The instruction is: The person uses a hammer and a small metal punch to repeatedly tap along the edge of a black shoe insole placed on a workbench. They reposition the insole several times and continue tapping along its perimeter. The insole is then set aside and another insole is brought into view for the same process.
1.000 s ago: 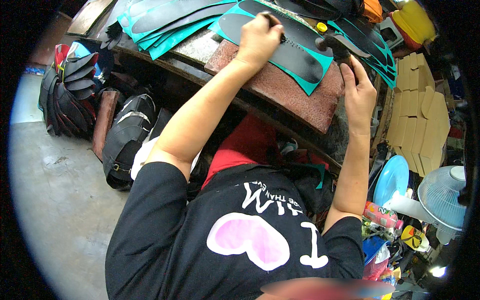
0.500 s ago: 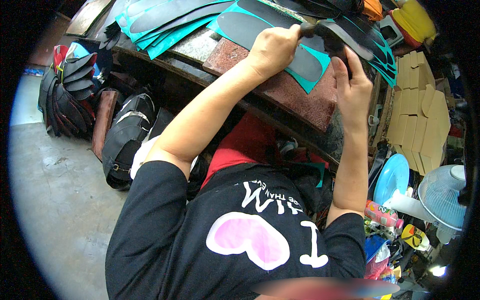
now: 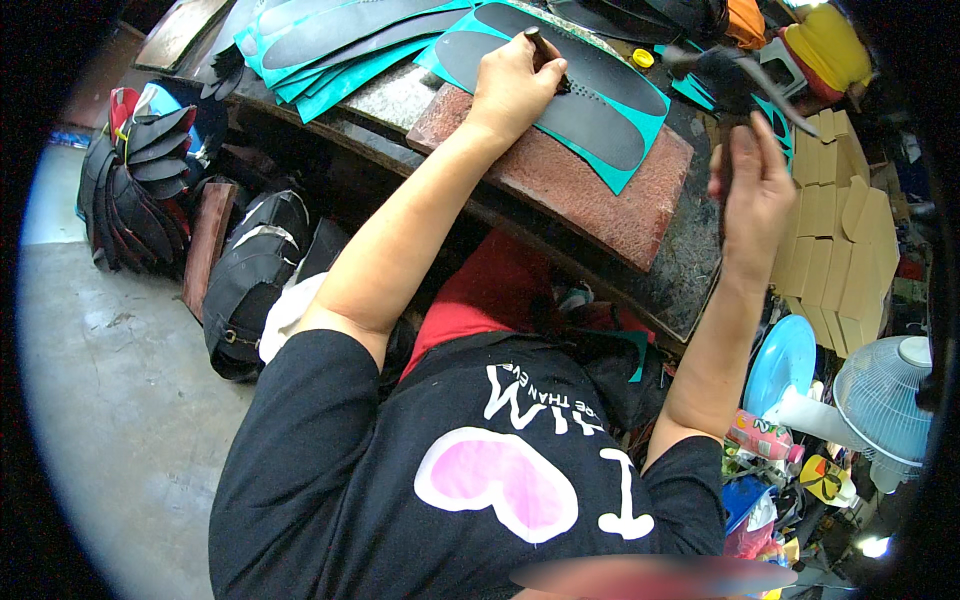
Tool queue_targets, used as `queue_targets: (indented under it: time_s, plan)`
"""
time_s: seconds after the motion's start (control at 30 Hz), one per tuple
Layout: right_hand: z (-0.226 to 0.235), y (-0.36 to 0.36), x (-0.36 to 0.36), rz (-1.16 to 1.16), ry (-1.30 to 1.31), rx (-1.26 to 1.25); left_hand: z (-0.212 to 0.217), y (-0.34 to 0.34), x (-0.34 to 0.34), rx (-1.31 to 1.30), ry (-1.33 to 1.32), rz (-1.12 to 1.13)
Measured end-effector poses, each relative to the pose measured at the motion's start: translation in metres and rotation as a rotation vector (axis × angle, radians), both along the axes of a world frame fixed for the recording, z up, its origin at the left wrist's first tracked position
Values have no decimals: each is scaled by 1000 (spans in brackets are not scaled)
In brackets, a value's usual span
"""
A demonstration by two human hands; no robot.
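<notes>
Upright in my left hand [image 3: 515, 92] is a dark punch [image 3: 536, 42], its lower end against a black insole shape [image 3: 590, 135] on a teal-backed sheet. A row of small marks crosses the shape beside it. My right hand [image 3: 755, 190], raised to the right, is closed round the handle of a hammer [image 3: 738, 80]; motion blurs its dark, curved head. Beneath the sheet lies a reddish-brown slab [image 3: 625, 215] on the worktable.
Teal-and-black sheets [image 3: 340, 50] overlap at the table's far left. A yellow cap [image 3: 643, 58] lies beyond the slab. Folded cardboard [image 3: 840, 240] and a blue-and-white fan [image 3: 885, 395] stand at right; a tied black bundle [image 3: 150, 190] and black bag [image 3: 255, 290] at left.
My right hand has swung the hammer up and right, away from the punch. My left hand has shifted left with the punch, uncovering more of the sheet.
</notes>
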State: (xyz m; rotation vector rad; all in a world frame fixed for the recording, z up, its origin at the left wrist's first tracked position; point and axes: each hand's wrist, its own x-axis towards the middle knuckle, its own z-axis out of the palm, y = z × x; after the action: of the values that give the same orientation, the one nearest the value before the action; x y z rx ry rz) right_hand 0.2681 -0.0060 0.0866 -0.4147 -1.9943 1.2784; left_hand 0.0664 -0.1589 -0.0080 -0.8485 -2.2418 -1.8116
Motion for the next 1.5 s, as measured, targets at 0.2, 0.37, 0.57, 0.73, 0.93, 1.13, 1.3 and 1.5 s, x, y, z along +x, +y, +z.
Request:
queue_targets:
  time_s: [0.2,0.37,0.57,0.73,0.93,1.13,1.3,1.5]
  plan:
    - [32,-29,5,11,322,126,9,3,17,-169,355,61]
    - [-24,-16,-8,-47,-129,293,11,8,28,-271,661,-30]
    - [-67,53,56,-386,-344,660,4,-13,-18,308,39,136]
    - [-78,45,79,-434,-623,809,-6,-62,-65,32,-185,196]
    - [-85,-9,47,149,-319,809,12,-79,-54,311,-371,-109]
    - [-89,-18,42,243,-170,579,42,-137,-80,357,109,238]
    - [-89,-16,44,221,-238,645,25,-214,-119,56,14,671]
    - [-76,-26,39,169,-289,669,33,-148,-62,127,311,559]
